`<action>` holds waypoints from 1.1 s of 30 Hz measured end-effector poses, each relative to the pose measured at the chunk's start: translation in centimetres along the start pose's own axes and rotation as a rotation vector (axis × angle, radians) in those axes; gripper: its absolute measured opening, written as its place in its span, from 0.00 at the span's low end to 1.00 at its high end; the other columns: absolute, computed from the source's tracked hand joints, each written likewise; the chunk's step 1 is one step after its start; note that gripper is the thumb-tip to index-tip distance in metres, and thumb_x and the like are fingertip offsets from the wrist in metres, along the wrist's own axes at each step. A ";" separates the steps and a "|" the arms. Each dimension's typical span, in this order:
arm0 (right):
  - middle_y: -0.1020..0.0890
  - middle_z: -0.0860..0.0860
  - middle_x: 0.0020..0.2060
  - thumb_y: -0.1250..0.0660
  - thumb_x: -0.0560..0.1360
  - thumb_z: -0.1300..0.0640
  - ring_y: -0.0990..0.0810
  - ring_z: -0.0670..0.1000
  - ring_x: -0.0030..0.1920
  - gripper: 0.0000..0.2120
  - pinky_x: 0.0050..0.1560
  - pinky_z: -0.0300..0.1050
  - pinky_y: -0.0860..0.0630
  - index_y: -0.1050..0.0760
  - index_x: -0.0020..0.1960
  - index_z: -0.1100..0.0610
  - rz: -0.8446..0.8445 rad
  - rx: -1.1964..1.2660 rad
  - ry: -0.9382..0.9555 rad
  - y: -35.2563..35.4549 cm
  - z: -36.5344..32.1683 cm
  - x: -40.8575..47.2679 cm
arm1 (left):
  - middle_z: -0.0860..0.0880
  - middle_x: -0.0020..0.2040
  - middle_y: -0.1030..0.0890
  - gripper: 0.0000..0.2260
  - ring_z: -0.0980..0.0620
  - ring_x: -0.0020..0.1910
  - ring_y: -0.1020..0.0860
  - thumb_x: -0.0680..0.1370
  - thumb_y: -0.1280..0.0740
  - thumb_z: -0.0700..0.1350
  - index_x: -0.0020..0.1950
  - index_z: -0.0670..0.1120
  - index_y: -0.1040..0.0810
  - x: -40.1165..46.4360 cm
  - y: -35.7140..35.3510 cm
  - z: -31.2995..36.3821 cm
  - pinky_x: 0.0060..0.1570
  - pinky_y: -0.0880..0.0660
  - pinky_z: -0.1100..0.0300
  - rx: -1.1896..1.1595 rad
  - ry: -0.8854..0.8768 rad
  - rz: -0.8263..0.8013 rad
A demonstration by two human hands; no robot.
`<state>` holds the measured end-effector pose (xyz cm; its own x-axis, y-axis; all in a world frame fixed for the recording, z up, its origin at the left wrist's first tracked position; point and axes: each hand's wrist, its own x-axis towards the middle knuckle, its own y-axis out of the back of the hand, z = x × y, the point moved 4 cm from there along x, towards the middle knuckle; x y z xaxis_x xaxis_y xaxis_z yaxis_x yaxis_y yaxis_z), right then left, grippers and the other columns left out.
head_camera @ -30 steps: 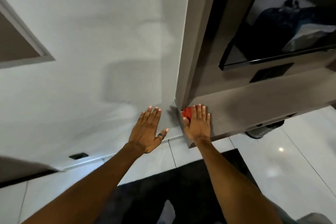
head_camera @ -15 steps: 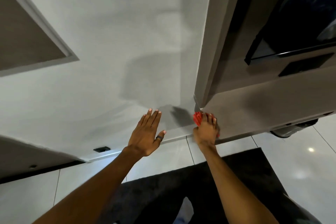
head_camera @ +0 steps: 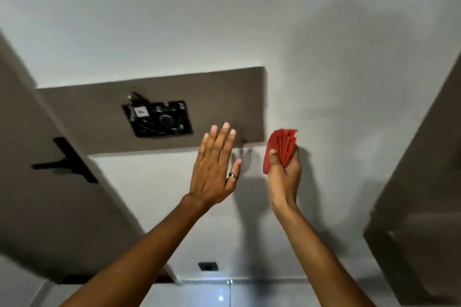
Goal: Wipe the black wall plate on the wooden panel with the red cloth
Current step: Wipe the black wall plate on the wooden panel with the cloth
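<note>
The plate (head_camera: 157, 119) is mounted on the panel (head_camera: 214, 97), a brown horizontal board fixed to the white wall (head_camera: 224, 20). The plate is black and rectangular, with a round dial-like part near its middle, a pale label at its upper left, and what appears to be a plug or cable at its top edge; detail is blurred. It is seen left of centre, well apart from the cloth.

The cloth (head_camera: 282, 148) is red and folded into several layers, which are fanned at the top. It is gripped in the right hand (head_camera: 283, 179), with the thumb pressed across its front and the other fingers wrapped behind it. The cloth is held up before the bare wall, just right of the panel's right end; no contact with the panel or the plate is seen.

The left hand (head_camera: 214, 169) is raised with its back to the camera, fingers straight and slightly spread, nothing held. A ring (head_camera: 234, 175) is worn on the thumb. The fingertips overlap the lower edge of the panel, to the right of the plate; whether the surface is touched cannot be told.

A second brown panel (head_camera: 50, 207) runs diagonally at the left and carries a black bracket (head_camera: 67, 161). A small dark outlet (head_camera: 208, 266) is set low on the wall. Brown furniture (head_camera: 424, 207) is seen at the right edge, blurred.
</note>
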<state>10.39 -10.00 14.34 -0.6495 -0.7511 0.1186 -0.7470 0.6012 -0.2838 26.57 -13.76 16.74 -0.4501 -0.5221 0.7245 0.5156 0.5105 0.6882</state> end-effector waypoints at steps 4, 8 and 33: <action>0.26 0.48 0.75 0.36 0.82 0.64 0.29 0.37 0.73 0.29 0.72 0.28 0.33 0.37 0.81 0.54 -0.012 -0.122 0.404 -9.9 -4.3 -3.9 | 0.43 0.83 0.47 0.30 0.41 0.83 0.50 0.83 0.40 0.50 0.82 0.41 0.45 0.1 7.4 -9.1 0.81 0.51 0.44 0.091 0.037 0.212; 0.39 0.52 0.83 0.42 0.77 0.67 0.47 0.52 0.85 0.34 0.84 0.50 0.43 0.42 0.83 0.56 -0.114 -0.252 0.744 -17.0 -5.0 -6.1 | 0.42 0.83 0.48 0.30 0.41 0.83 0.52 0.83 0.42 0.50 0.82 0.40 0.46 0.6 11.8 -16.1 0.81 0.55 0.45 0.144 0.135 0.281; 0.26 0.54 0.74 0.46 0.84 0.46 0.35 0.62 0.79 0.22 0.77 0.60 0.36 0.28 0.74 0.49 0.265 -0.800 1.250 -26.0 0.0 -3.9 | 0.47 0.84 0.51 0.27 0.47 0.83 0.52 0.85 0.51 0.52 0.83 0.43 0.46 2.7 10.4 -27.7 0.81 0.55 0.46 0.438 -0.061 0.448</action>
<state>32.38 -22.71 21.24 -0.1651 -0.1379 0.9766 -0.2027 0.9738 0.1032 50.87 -28.81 24.78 -0.3072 -0.1595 0.9382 0.3227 0.9100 0.2604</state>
